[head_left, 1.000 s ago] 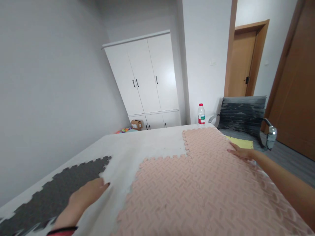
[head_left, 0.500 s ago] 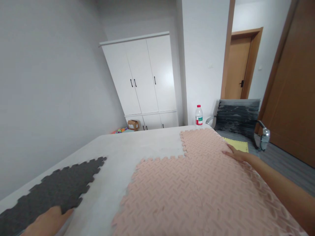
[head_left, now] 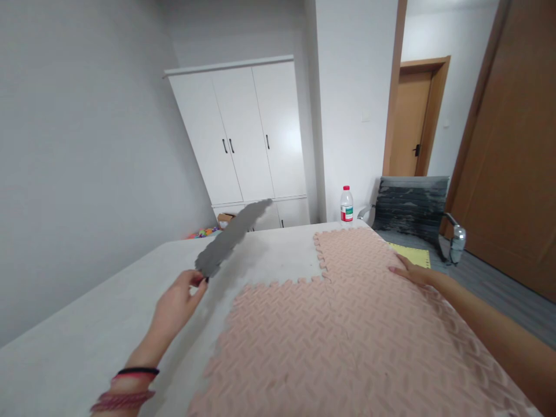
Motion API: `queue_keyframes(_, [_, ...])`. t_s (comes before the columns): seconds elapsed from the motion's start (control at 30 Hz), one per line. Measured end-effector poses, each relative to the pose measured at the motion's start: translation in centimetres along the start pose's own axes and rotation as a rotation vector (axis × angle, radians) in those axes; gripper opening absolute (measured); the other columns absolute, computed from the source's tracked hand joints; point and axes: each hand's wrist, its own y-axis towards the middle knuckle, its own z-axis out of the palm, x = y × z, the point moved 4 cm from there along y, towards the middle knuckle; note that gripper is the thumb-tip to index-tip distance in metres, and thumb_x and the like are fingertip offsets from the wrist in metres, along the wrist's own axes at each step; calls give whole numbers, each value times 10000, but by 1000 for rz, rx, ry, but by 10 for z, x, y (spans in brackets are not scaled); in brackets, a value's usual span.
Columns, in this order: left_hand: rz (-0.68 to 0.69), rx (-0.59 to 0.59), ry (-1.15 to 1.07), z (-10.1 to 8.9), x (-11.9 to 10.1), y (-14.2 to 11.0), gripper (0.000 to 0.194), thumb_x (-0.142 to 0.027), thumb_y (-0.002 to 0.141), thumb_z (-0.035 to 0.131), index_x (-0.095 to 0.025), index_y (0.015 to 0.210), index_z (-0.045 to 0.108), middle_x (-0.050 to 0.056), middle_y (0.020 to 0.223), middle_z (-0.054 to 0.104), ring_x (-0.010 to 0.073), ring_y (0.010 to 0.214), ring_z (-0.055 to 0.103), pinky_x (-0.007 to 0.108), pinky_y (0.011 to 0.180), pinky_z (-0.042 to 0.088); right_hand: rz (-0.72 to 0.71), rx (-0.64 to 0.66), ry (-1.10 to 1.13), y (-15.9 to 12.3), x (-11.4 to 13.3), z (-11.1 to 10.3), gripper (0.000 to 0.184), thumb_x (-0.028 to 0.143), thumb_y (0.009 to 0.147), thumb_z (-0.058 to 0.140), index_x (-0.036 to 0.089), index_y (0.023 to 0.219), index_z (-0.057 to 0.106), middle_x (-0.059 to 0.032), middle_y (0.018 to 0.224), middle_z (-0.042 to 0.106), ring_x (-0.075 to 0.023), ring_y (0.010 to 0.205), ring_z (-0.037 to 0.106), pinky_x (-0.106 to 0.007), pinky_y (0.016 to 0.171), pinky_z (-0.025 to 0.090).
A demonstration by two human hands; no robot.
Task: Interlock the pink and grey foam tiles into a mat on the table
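My left hand (head_left: 178,299) pinches one corner of a grey foam mat tile (head_left: 232,236) and holds it up in the air, edge-on and blurred, above the white table (head_left: 87,324). Several pink foam mat tiles (head_left: 339,330), locked together by their toothed edges, cover the right half of the table. My right hand (head_left: 412,272) lies flat on the far right edge of the pink tiles, fingers spread.
A plastic water bottle (head_left: 346,204) stands at the table's far edge. A grey chair (head_left: 412,205) with a yellow foam tile (head_left: 412,255) on its seat stands to the right. A white wardrobe (head_left: 243,133) and a wooden door (head_left: 512,150) lie beyond.
My left hand took hold of the grey tile, which lay flat on the table's left side, and lifted it up toward the middle. My right hand stayed on the pink tiles.
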Motion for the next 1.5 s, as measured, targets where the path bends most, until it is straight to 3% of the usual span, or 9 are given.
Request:
queue_keyframes(0.1, [235, 128, -13, 38, -34, 17, 217, -430, 863, 357, -246, 930, 450, -5, 919, 589, 163, 848, 557, 256, 779, 387, 15, 35, 27, 1, -1, 2, 1120, 853, 678, 328, 104, 1480, 103, -178, 1412, 401, -304, 1235, 462, -423, 1059, 338])
queue_keyframes(0.2, [376, 247, -32, 69, -49, 29, 160, -331, 857, 348, -238, 916, 464, 9, 902, 601, 165, 858, 565, 261, 806, 386, 10, 40, 47, 2, 0, 2, 1117, 846, 679, 341, 107, 1480, 95, -179, 1433, 368, -302, 1252, 442, -411, 1069, 326])
queue_keyframes(0.4, [395, 349, -28, 102, -46, 42, 128, -289, 824, 368, -242, 885, 471, 1, 871, 611, 160, 802, 570, 253, 755, 393, -1, 34, 65, 1, 3, 1, 1119, 854, 667, 349, 123, 1481, 115, -168, 1415, 401, -317, 1247, 445, -428, 1074, 318])
queue_keyframes(1.0, [256, 354, 35, 119, -31, 47, 115, -309, 792, 410, -239, 861, 471, 6, 831, 625, 177, 795, 582, 257, 722, 384, -21, 36, 107, -1, 5, 0, 1131, 847, 661, 375, 115, 1483, 112, -156, 1450, 340, -325, 1297, 371, -431, 1098, 288])
queue_keyframes(1.17, [252, 336, 16, 123, -30, 48, 116, -292, 756, 421, -236, 841, 476, 9, 815, 613, 190, 780, 569, 281, 717, 384, -18, 21, 100, -2, 6, -1, 1113, 840, 668, 377, 126, 1483, 123, -159, 1418, 396, -325, 1272, 410, -446, 1082, 310])
queue_keyframes(1.4, [285, 361, -101, 128, -21, 49, 294, -319, 823, 285, -214, 915, 543, 41, 1018, 637, 192, 985, 568, 300, 883, 420, -43, 14, 93, -5, 7, -4, 1098, 830, 671, 390, 123, 1478, 155, -170, 1393, 430, -331, 1240, 449, -465, 1058, 328])
queue_keyframes(1.5, [329, 353, -118, 129, -23, 47, 291, -357, 816, 326, -207, 907, 558, 47, 1003, 633, 198, 966, 563, 313, 885, 425, -34, 10, 93, -5, 7, -5, 1092, 823, 675, 396, 121, 1478, 159, -168, 1388, 438, -327, 1235, 456, -452, 1051, 339])
